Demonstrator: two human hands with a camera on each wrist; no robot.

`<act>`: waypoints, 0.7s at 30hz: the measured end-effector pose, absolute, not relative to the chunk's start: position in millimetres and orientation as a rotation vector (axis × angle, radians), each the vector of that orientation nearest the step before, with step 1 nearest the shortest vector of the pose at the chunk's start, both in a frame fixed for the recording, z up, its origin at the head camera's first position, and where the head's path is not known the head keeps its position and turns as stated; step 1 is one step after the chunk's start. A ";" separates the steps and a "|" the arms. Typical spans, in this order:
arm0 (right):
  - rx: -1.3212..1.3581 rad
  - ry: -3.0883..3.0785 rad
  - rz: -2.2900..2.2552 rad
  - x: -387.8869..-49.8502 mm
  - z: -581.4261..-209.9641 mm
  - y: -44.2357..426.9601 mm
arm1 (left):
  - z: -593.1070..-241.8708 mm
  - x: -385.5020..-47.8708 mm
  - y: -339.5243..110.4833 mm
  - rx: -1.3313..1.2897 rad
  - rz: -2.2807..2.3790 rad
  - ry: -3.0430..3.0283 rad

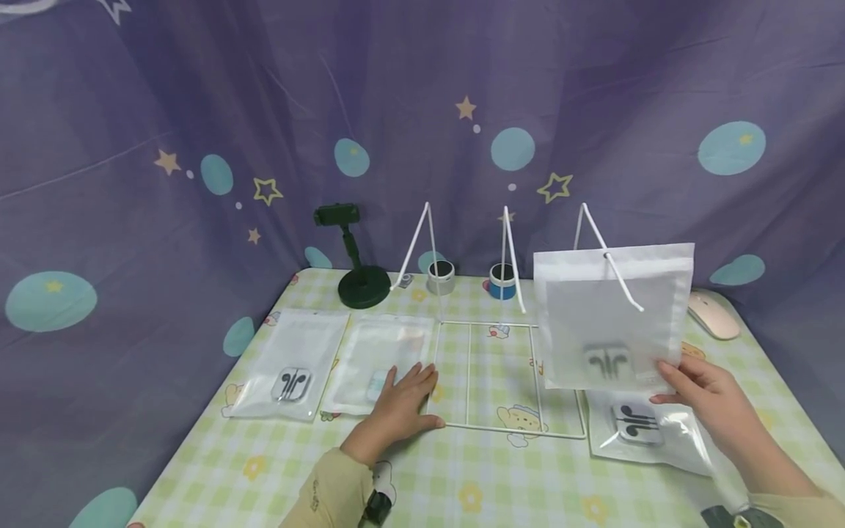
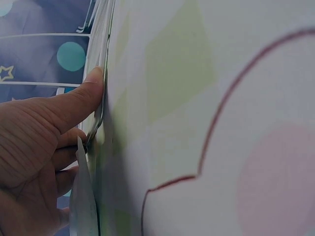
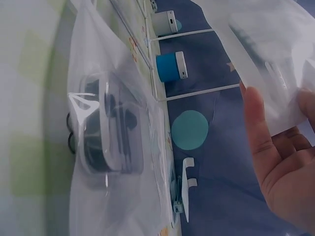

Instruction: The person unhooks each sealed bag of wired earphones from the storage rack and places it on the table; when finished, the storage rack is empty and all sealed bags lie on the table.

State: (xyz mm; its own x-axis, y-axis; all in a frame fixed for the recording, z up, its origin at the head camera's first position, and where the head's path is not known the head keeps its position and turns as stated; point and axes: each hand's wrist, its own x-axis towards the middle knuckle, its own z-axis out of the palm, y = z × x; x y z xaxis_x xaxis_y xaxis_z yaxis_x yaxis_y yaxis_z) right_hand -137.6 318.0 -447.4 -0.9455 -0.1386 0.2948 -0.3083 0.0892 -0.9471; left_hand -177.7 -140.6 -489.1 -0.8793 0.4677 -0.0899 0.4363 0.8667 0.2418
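A white-edged, frosted zip bag of earphones (image 1: 573, 323) hangs from the right hook of a white wire display rack (image 1: 515, 431). My right hand (image 1: 716, 403) pinches this bag's lower right corner between thumb and fingers; the right wrist view also has the bag (image 3: 275, 54) above the fingers. With fingers spread, my left hand (image 1: 401, 407) rests on the rack's front left corner, its fingertips beside a flat bag (image 1: 389, 345). In the left wrist view the thumb (image 2: 81, 101) lies along the wire. Another earphone bag (image 1: 680, 440) lies below the hanging one.
One more earphone bag (image 1: 297, 352) lies at the far left. Behind stand a black phone stand (image 1: 363, 286), a grey-white cylinder (image 1: 441, 279) and a blue one (image 1: 503, 282). A pink mouse (image 1: 714, 315) sits at the back right. The rack's other hooks jut forward.
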 end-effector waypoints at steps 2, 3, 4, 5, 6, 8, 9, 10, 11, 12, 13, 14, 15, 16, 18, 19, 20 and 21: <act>0.471 -2.216 1.980 -134.4 -447.5 319.6 | -489.0 -177.8 -140.6 0.701 0.329 2.892; 0.475 -2.217 1.976 -132.6 -447.5 320.3 | -488.8 -177.9 -140.5 0.701 0.329 2.892; 0.480 -2.216 1.973 -131.0 -447.4 321.0 | -488.6 -178.0 -140.5 0.700 0.332 2.890; 0.481 -2.216 1.974 -129.4 -447.4 321.6 | -488.5 -178.0 -140.4 0.699 0.334 2.889; 0.485 -2.213 1.979 -127.6 -447.3 322.3 | -488.5 -178.0 -140.3 0.700 0.334 2.888; 0.486 -2.215 1.979 -124.1 -447.0 323.7 | -488.3 -177.9 -140.0 0.702 0.333 2.887; 0.481 -2.233 1.961 -122.0 -446.2 324.3 | -488.3 -177.9 -139.9 0.704 0.334 2.887; 0.477 -2.245 1.949 -120.0 -445.6 325.0 | -488.4 -177.9 -139.9 0.705 0.335 2.888; 0.467 -2.266 1.924 -117.9 -444.9 325.7 | -488.5 -177.9 -139.9 0.707 0.334 2.889; 0.462 -2.291 1.888 -115.9 -444.2 326.5 | -488.6 -177.9 -139.9 0.709 0.332 2.890; 0.456 -2.308 1.858 -114.0 -443.5 327.2 | -488.5 -178.0 -139.8 0.709 0.333 2.890; 0.450 -2.330 1.819 -112.0 -442.8 327.9 | -488.6 -178.0 -139.9 0.710 0.333 2.890; 0.450 -2.341 1.795 -110.3 -442.0 328.6 | -488.5 -178.0 -140.0 0.710 0.333 2.889; 0.455 -2.336 1.787 -109.0 -442.1 329.5 | -488.6 -178.0 -140.0 0.708 0.332 2.888; 0.467 -2.329 1.769 -106.2 -441.8 331.3 | -488.3 -177.9 -140.0 0.705 0.331 2.886; 0.475 -2.317 1.776 -104.8 -441.7 332.2 | -488.3 -177.9 -139.9 0.703 0.330 2.885; 0.481 -2.314 1.775 -103.5 -441.7 333.2 | -488.3 -177.9 -139.9 0.702 0.329 2.885; 0.482 -2.304 1.789 -102.3 -441.7 334.1 | -488.2 -177.8 -139.9 0.702 0.331 2.885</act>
